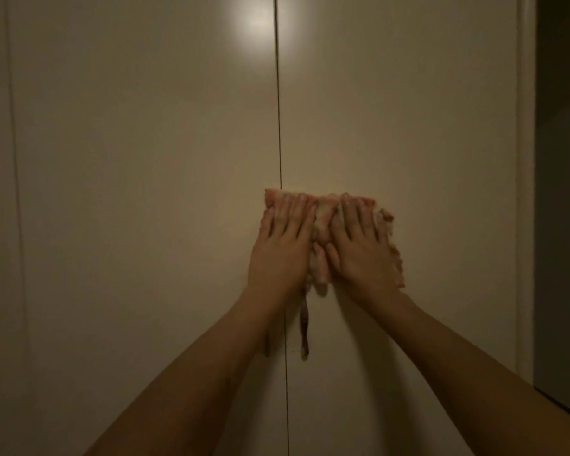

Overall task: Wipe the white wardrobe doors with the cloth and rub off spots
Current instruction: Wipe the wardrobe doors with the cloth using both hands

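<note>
We see a dim room with warm, yellowish light. A round bright spot of light [255, 19] shines high up on the smooth pale surface ahead. Far to the right is a dark gap [561, 192], almost black.

We press our left hand [282, 246] and right hand [359, 245] flat on the pink cloth [321, 218] against the white wardrobe doors [145, 192], across their seam [278, 126].

Pink bunched cloth [323, 222] flat against closed white wardrobe doors [145, 192], straddling seam
</note>
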`<state>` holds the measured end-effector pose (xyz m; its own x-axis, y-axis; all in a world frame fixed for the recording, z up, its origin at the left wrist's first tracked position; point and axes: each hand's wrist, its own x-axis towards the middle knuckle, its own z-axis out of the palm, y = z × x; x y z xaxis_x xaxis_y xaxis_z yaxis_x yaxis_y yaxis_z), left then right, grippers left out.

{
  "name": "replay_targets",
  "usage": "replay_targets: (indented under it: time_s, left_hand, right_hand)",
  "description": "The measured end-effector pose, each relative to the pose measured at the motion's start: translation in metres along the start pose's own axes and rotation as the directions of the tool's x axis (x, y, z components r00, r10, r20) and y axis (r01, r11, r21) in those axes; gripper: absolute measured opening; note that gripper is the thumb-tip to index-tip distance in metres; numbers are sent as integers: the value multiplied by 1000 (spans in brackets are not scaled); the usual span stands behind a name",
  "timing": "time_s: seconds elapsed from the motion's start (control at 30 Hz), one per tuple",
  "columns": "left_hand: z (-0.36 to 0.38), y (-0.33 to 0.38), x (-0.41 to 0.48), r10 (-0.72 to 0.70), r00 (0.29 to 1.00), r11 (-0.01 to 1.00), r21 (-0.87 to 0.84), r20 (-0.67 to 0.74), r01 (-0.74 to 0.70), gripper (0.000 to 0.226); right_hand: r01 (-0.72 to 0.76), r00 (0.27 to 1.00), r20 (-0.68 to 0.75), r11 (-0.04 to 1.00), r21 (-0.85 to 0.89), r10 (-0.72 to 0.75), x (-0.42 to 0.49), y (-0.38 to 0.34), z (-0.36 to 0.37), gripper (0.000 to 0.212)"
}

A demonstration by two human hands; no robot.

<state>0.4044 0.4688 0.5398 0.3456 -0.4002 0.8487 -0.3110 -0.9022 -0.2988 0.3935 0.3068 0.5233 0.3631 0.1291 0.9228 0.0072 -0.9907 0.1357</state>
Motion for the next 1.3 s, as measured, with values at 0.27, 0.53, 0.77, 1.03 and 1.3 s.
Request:
replay_targets:
  time_s: [0.27, 0.53, 0.77, 1.03, 1.3]
  left_hand:
    - [-11, -71, -30, 31, 999, 995, 98, 25, -34, 87]
    - [-16, -148, -67, -49, 999, 986, 158, -8, 49, 59]
    - [-28, -206, -84, -90, 996, 979, 181, -6, 90, 60]
    - [-19, -211, -111, -148, 988, 982, 122, 44, 142, 89]
    - [11, -175, -164, -195, 980, 980, 24, -28, 196, 66]
  right_hand:
    - [69, 996, 59, 998, 11, -70, 11, -47, -7, 73]
    - [106, 991, 77, 994, 30, -108, 29, -121, -5, 75]
    - [68, 997, 40, 992, 109, -72, 45, -186, -3, 74]
    - [24, 1000, -20, 988, 156, -21, 21, -216, 20, 72]
    - [-17, 1000, 11, 979, 205, 16, -43, -232, 46, 68]
